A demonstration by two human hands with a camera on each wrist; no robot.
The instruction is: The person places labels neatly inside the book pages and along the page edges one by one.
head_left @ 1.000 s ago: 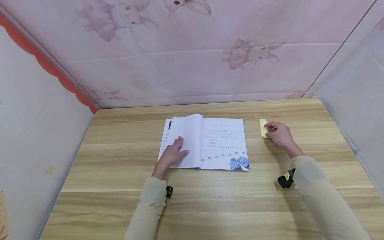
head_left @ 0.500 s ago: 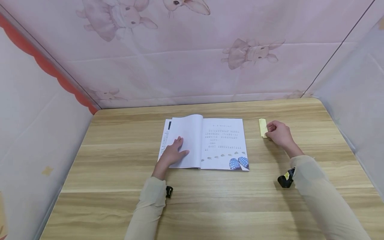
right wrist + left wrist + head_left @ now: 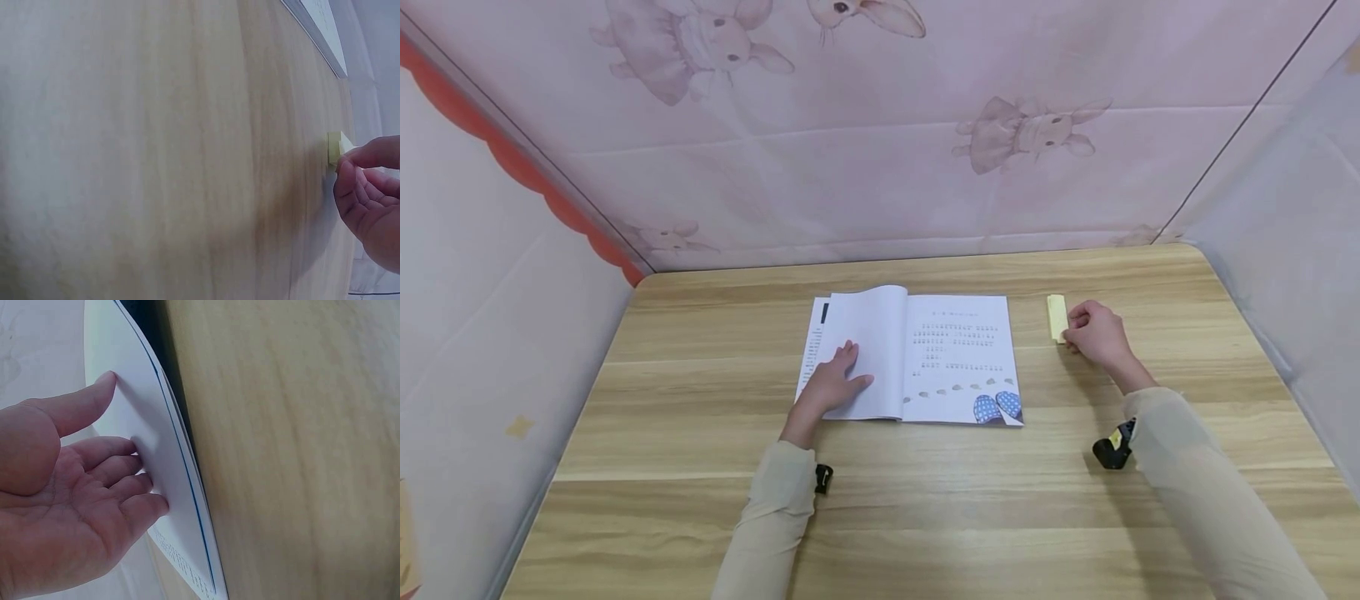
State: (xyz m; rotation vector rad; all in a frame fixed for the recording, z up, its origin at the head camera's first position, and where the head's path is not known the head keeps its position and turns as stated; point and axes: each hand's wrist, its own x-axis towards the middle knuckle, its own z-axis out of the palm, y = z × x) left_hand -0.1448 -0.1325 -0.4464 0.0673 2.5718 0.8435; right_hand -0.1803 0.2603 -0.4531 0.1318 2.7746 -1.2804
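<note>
An open book (image 3: pixel 961 350) lies on the table, its right page printed with text and blue checked slippers. My left hand (image 3: pixel 832 383) rests on the blank left-hand page with fingers spread; in the left wrist view the fingertips (image 3: pixel 156 503) press the paper. To the right of the book sits a narrow pad of yellow sticky notes (image 3: pixel 1056 318). My right hand (image 3: pixel 1099 335) is at the pad's lower right edge. In the right wrist view, thumb and index finger pinch the pad's edge, where a paler sticky note (image 3: pixel 347 145) stands up from the yellow block.
The wood-grain table (image 3: pixel 925 517) reaches back to a pink rabbit-print curtain (image 3: pixel 880 183). White side panels flank it left and right. A black wrist camera (image 3: pixel 1114 448) hangs by the right sleeve, another black piece (image 3: pixel 823 479) by the left.
My right fingers have drawn back slightly from over the pad to its right edge, showing more of its top. The left hand and the book have stayed put.
</note>
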